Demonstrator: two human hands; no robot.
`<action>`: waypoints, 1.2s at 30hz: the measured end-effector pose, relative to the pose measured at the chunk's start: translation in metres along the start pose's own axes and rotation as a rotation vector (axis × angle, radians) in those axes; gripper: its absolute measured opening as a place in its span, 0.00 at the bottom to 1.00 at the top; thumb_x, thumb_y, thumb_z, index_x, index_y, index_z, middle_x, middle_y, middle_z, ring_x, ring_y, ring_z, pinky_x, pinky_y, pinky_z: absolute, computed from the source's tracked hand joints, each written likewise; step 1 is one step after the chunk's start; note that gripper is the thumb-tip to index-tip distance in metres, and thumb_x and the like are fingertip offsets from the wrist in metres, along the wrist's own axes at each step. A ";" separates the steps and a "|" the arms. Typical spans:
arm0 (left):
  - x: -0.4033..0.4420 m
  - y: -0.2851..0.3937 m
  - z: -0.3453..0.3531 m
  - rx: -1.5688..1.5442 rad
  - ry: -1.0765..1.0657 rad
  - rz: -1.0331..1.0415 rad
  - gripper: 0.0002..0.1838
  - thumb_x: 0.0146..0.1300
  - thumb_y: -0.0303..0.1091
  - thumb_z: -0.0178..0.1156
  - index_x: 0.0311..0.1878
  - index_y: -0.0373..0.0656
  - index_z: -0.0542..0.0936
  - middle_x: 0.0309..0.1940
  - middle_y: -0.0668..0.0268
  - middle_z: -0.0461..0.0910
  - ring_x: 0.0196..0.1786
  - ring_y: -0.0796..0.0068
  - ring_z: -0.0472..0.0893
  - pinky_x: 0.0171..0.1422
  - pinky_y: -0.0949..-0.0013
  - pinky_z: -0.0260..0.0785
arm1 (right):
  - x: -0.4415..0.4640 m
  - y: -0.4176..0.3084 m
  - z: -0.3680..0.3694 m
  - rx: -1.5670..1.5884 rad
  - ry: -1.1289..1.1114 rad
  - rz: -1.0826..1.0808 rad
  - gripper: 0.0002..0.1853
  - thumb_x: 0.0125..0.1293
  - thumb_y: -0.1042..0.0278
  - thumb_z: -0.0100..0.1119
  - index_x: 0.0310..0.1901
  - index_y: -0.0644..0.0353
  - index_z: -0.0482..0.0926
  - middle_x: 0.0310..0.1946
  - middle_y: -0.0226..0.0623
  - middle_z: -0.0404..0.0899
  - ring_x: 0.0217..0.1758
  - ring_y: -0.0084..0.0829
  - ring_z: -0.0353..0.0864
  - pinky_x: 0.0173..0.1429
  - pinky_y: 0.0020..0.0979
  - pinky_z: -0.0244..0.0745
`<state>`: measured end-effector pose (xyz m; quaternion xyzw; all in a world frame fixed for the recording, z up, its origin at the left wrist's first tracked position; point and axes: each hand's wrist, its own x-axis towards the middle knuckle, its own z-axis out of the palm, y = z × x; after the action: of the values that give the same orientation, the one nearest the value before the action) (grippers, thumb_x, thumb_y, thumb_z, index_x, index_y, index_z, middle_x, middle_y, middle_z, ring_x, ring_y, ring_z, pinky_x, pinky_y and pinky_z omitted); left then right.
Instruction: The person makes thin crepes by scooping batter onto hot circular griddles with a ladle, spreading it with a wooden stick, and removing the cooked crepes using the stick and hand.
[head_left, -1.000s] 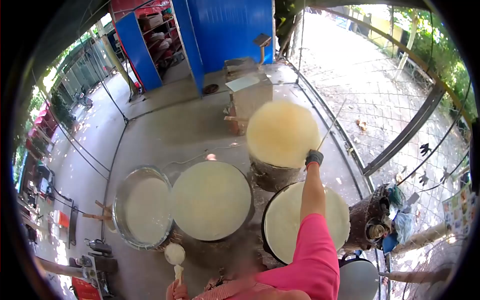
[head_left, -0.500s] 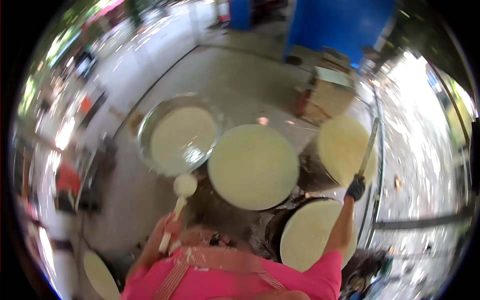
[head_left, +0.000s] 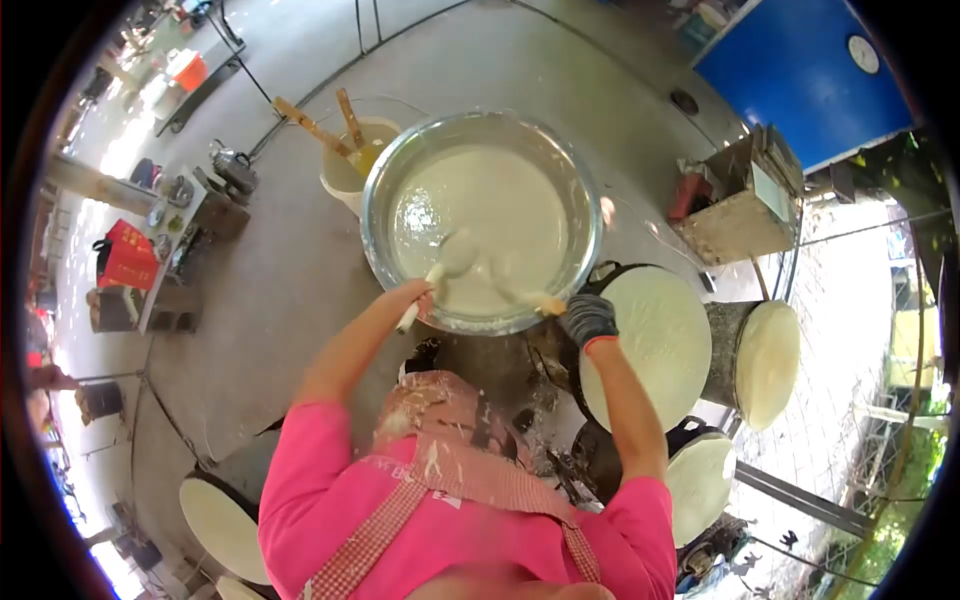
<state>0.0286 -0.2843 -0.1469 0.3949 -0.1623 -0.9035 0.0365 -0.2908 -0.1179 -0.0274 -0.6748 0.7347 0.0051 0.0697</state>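
Observation:
A wide metal basin [head_left: 585,170] full of creamy white batter [head_left: 500,200] stands in front of me. My bare left hand [head_left: 412,292] is closed around the pale handle of a ladle [head_left: 458,256], whose bowl is at the batter near the basin's front. At the basin's front right rim, my right hand [head_left: 588,320], in a dark grey glove, is closed on a wooden stick-like tool [head_left: 547,304]. The tool's far part is blurred over the batter, so its shape and contact are unclear. Beside my right hand lies a round griddle [head_left: 650,340] covered with a pale layer.
A pale bucket [head_left: 345,185] with wooden-handled tools stands behind the basin's left side. More round pale-topped griddles [head_left: 768,365] are at right, and another [head_left: 225,530] at lower left. A box [head_left: 740,215] sits beyond, near a blue panel [head_left: 810,80]. A kettle [head_left: 232,165] is far left.
My view has turned toward the basin, now central. The ladle has moved from outside the rim to the batter. My right hand has come from the far-right griddle to the basin's edge.

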 end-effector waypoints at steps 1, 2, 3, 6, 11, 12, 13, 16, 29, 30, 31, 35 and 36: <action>0.012 0.008 -0.011 0.000 0.020 -0.043 0.14 0.60 0.38 0.52 0.48 0.48 0.66 0.18 0.71 0.64 0.11 0.85 0.60 0.10 0.83 0.51 | 0.000 0.001 0.010 0.100 0.004 -0.023 0.11 0.49 0.60 0.50 0.23 0.57 0.75 0.24 0.45 0.76 0.31 0.44 0.76 0.35 0.41 0.69; 0.019 0.010 -0.019 -0.014 0.033 -0.078 0.14 0.60 0.38 0.52 0.48 0.48 0.67 0.17 0.71 0.64 0.11 0.85 0.60 0.10 0.83 0.51 | 0.003 -0.018 -0.026 0.113 -0.092 0.132 0.11 0.52 0.60 0.48 0.23 0.57 0.75 0.24 0.44 0.76 0.30 0.43 0.76 0.34 0.40 0.70; 0.024 0.010 -0.026 -0.035 0.039 -0.112 0.14 0.60 0.38 0.52 0.47 0.47 0.67 0.17 0.71 0.64 0.11 0.85 0.60 0.10 0.83 0.51 | 0.000 -0.040 -0.062 0.127 -0.197 0.291 0.12 0.54 0.59 0.47 0.23 0.57 0.75 0.24 0.43 0.77 0.30 0.43 0.76 0.33 0.39 0.70; 0.022 0.010 -0.028 -0.115 0.013 -0.180 0.13 0.60 0.38 0.53 0.46 0.46 0.67 0.17 0.72 0.62 0.12 0.87 0.59 0.11 0.84 0.51 | -0.057 -0.021 0.071 0.162 -0.215 0.515 0.14 0.54 0.54 0.52 0.26 0.58 0.76 0.25 0.43 0.78 0.30 0.40 0.77 0.34 0.38 0.71; -0.055 0.040 0.043 -0.234 -0.155 -0.175 0.12 0.61 0.38 0.53 0.44 0.43 0.68 0.15 0.74 0.60 0.12 0.89 0.58 0.12 0.86 0.51 | -0.114 -0.092 0.011 0.154 -0.029 0.586 0.20 0.49 0.49 0.59 0.35 0.58 0.78 0.25 0.44 0.78 0.29 0.44 0.77 0.36 0.41 0.72; -0.083 0.051 0.072 -0.224 -0.190 -0.149 0.12 0.61 0.38 0.53 0.43 0.43 0.68 0.15 0.74 0.59 0.12 0.89 0.58 0.12 0.86 0.51 | -0.121 -0.099 -0.009 0.162 0.003 0.618 0.21 0.48 0.48 0.60 0.36 0.58 0.78 0.25 0.44 0.78 0.29 0.44 0.77 0.35 0.41 0.72; -0.116 0.066 0.109 -0.196 -0.200 -0.104 0.10 0.61 0.39 0.52 0.40 0.45 0.67 0.14 0.75 0.58 0.12 0.90 0.57 0.12 0.86 0.49 | -0.127 -0.102 -0.024 0.167 0.040 0.643 0.22 0.47 0.47 0.61 0.37 0.57 0.78 0.25 0.44 0.78 0.29 0.44 0.77 0.35 0.41 0.72; -0.211 0.100 0.195 0.035 -0.289 0.197 0.07 0.62 0.39 0.51 0.40 0.49 0.67 0.14 0.79 0.54 0.12 0.93 0.53 0.09 0.90 0.44 | -0.125 -0.097 -0.073 0.244 0.465 0.543 0.17 0.52 0.51 0.58 0.36 0.55 0.79 0.28 0.43 0.79 0.27 0.43 0.78 0.33 0.39 0.72; -0.359 0.166 0.268 0.717 -0.102 0.763 0.19 0.61 0.36 0.48 0.55 0.60 0.60 0.12 0.76 0.55 0.08 0.87 0.52 0.07 0.80 0.43 | -0.079 -0.098 -0.123 1.030 1.058 0.216 0.14 0.52 0.67 0.61 0.40 0.62 0.77 0.28 0.35 0.78 0.31 0.25 0.75 0.38 0.28 0.70; -0.337 0.158 0.239 0.680 -0.103 0.626 0.13 0.62 0.37 0.48 0.50 0.56 0.63 0.12 0.76 0.55 0.08 0.85 0.53 0.08 0.79 0.45 | -0.087 -0.120 -0.110 0.965 0.884 0.332 0.13 0.51 0.68 0.61 0.39 0.62 0.77 0.27 0.37 0.78 0.30 0.27 0.75 0.38 0.28 0.70; -0.315 0.152 0.213 0.512 -0.187 0.366 0.08 0.63 0.38 0.48 0.43 0.54 0.64 0.12 0.77 0.55 0.09 0.86 0.53 0.08 0.80 0.45 | -0.098 -0.143 -0.094 0.910 0.697 0.449 0.12 0.51 0.68 0.61 0.38 0.62 0.77 0.27 0.38 0.78 0.30 0.28 0.75 0.39 0.28 0.69; -0.267 0.134 0.175 -0.035 -0.122 -0.167 0.11 0.63 0.41 0.48 0.28 0.51 0.61 0.13 0.77 0.55 0.10 0.88 0.53 0.08 0.83 0.45 | -0.164 -0.148 0.017 0.666 0.552 0.561 0.09 0.48 0.68 0.60 0.32 0.62 0.78 0.26 0.42 0.79 0.27 0.36 0.77 0.34 0.33 0.71; -0.267 0.134 0.181 0.002 -0.194 -0.225 0.10 0.63 0.41 0.47 0.28 0.51 0.61 0.13 0.77 0.54 0.10 0.89 0.52 0.08 0.83 0.44 | -0.184 -0.162 -0.009 0.662 0.639 0.593 0.10 0.48 0.68 0.61 0.32 0.62 0.78 0.26 0.43 0.79 0.27 0.36 0.77 0.33 0.32 0.71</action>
<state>0.0724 -0.3114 0.1985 0.3217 -0.1206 -0.9356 -0.0812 -0.1166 0.0488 0.0151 -0.3489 0.8403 -0.4122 0.0472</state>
